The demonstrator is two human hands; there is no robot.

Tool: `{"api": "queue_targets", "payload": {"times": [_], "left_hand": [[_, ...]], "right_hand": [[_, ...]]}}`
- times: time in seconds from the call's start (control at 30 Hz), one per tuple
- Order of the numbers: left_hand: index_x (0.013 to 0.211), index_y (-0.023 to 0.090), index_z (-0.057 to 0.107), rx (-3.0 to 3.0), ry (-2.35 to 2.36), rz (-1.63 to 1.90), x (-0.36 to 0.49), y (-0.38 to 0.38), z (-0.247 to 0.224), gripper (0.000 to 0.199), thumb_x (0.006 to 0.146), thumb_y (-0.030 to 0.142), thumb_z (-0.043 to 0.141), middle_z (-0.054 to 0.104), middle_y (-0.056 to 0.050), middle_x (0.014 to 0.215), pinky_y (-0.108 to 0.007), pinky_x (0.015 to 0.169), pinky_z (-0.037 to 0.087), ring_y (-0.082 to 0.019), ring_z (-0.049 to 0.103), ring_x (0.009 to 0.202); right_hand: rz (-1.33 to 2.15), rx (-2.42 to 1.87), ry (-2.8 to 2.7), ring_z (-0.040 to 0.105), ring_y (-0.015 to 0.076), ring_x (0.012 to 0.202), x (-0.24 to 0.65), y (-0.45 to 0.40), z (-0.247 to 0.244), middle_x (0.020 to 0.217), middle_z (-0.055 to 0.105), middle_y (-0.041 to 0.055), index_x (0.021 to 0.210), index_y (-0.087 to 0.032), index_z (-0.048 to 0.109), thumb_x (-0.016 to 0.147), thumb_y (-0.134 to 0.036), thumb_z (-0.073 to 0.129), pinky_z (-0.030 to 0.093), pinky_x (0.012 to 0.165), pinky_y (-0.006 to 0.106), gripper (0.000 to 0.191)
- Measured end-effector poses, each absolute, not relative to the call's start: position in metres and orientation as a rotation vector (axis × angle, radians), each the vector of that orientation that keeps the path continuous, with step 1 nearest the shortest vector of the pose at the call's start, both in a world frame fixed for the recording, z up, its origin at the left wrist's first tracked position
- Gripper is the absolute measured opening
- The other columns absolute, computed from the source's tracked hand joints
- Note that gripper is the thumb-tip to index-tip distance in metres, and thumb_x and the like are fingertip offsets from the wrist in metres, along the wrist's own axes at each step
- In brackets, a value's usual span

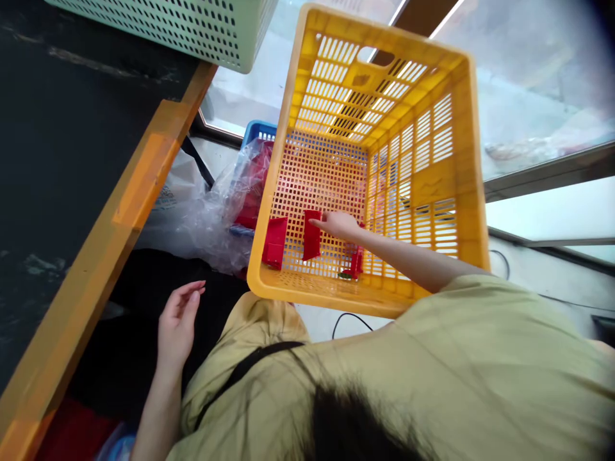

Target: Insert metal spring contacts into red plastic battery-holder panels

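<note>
Red piece (312,237), thin and folded-looking, is inside the yellow crate (384,306), near the middle of its width and towards the person's side. The right hand (339,224) reaches over the crate's right wall and seems to pinch the piece by its upper right edge, fingertips lying over its face; whether its lower end touches the mesh floor, I cannot tell. The left hand (177,320) is free, fingers loosely curved, outside the crate above the dark cloth (154,282). A second red part (275,243) stands by the left wall, and a third (355,262) sits below the right forearm, near a small dark green thing (344,275). I judge the step in hand to be handling one part within the crate, though whether it is being set down or picked up is unclear. Either way, the next move calls for a light, steady pinch and a path clear of the neighbouring parts and the crate's rim.
</note>
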State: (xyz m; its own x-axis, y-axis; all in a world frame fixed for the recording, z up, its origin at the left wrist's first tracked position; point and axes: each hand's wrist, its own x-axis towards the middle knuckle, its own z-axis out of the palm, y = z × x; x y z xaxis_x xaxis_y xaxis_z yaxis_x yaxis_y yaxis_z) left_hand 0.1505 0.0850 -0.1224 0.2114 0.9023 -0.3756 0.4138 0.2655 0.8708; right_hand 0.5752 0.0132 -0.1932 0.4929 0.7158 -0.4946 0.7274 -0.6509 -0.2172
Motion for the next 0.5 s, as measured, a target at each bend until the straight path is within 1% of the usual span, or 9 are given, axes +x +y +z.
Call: {"api": "queue_targets", "payload": {"times": [0.03,0.1,0.2,0.27,0.33,0.43,0.5], "left_hand": [[0.103,0.018,0.066,1.343,1.39,0.532,0.151,0.086,-0.124,0.04,0.082,0.052,0.065,0.069,-0.009,0.112,-0.042,0.103,0.049,-0.024,0.066,0.105],[0.103,0.017,0.066,1.353,1.393,0.521,0.151,0.088,-0.127,0.042,0.082,0.053,0.065,0.069,-0.01,0.112,-0.042,0.104,0.048,-0.024,0.066,0.104],[0.102,0.016,0.065,1.367,1.423,0.506,0.151,0.091,-0.133,0.046,0.079,0.056,0.066,0.069,-0.011,0.111,-0.041,0.102,0.049,-0.024,0.066,0.103],[0.102,0.016,0.065,1.384,1.436,0.487,0.15,0.092,-0.136,0.047,0.079,0.057,0.065,0.069,-0.011,0.111,-0.041,0.1,0.05,-0.024,0.067,0.102],[0.103,0.016,0.064,1.403,1.437,0.471,0.149,0.092,-0.14,0.047,0.08,0.057,0.064,0.069,-0.011,0.111,-0.04,0.1,0.05,-0.023,0.067,0.103],[0.104,0.017,0.065,1.422,1.432,0.451,0.148,0.09,-0.145,0.045,0.082,0.056,0.063,0.069,-0.01,0.112,-0.038,0.102,0.048,-0.023,0.065,0.106],[0.105,0.018,0.065,1.433,1.434,0.437,0.147,0.089,-0.147,0.043,0.083,0.055,0.063,0.069,-0.009,0.113,-0.038,0.103,0.047,-0.022,0.065,0.107]], "right_hand": [[-0.95,2.681,1.281,0.058,0.0208,0.07,0.573,0.007,-0.199,0.071,0.061,0.0076,0.083,-0.015,0.064,0.087,-0.056,0.063,0.047,0.069,0.035,0.041],[-1.048,2.687,1.258,0.057,0.0153,0.07,0.569,-0.003,-0.21,0.077,0.062,0.0038,0.09,-0.015,0.064,0.09,-0.049,0.063,0.049,0.07,0.032,0.033],[-1.151,2.75,1.171,0.058,0.0113,0.069,0.567,-0.01,-0.223,0.081,0.063,0.0016,0.098,-0.014,0.063,0.095,-0.044,0.058,0.051,0.07,0.029,0.031],[-1.246,2.782,1.097,0.058,0.0107,0.065,0.569,-0.013,-0.229,0.078,0.063,0.0009,0.098,-0.013,0.064,0.095,-0.046,0.059,0.052,0.068,0.029,0.033],[-1.324,2.824,1.064,0.06,0.011,0.066,0.57,-0.014,-0.232,0.079,0.065,0.0012,0.098,-0.013,0.065,0.094,-0.044,0.06,0.054,0.069,0.029,0.031],[-1.339,2.954,1.095,0.064,0.0141,0.078,0.565,-0.014,-0.232,0.09,0.068,0.005,0.102,-0.013,0.067,0.094,-0.036,0.06,0.054,0.079,0.034,0.025],[-1.33,3.05,1.13,0.065,0.0173,0.087,0.557,-0.011,-0.229,0.098,0.07,0.0076,0.106,-0.014,0.068,0.093,-0.032,0.058,0.053,0.085,0.037,0.025]]}}
